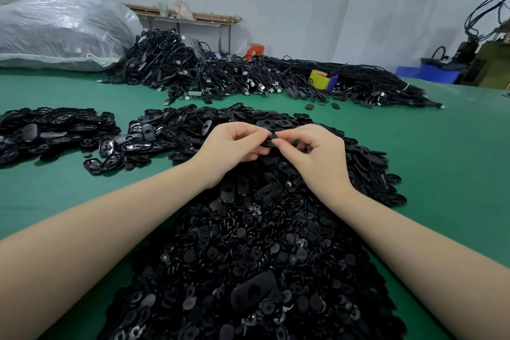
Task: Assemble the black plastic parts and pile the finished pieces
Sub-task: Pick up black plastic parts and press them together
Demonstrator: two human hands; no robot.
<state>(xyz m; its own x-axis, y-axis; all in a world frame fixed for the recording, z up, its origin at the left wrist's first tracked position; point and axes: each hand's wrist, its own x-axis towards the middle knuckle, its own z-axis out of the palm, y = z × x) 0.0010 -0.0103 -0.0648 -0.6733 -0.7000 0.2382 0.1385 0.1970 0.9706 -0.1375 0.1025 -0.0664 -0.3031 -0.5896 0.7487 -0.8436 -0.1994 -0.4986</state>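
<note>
Green matting point(441, 163) runs across the whole bench, and far left sits a pile of oval shells point(52, 130), then a bigger heap point(193, 124) beside it. My left hand point(234, 146) curls in, fingertips pinching one end of a black plastic part point(271, 138); my right hand point(314, 152) pinches the other end, both held just above the heap. Small round discs point(248, 257) lie between my forearms. Cables point(248, 74) are stacked behind.

Two bare forearms are seen, with no sleeves worn. The left hand point(234, 143) and right hand point(314, 152) are ungloved, nails kept short.
</note>
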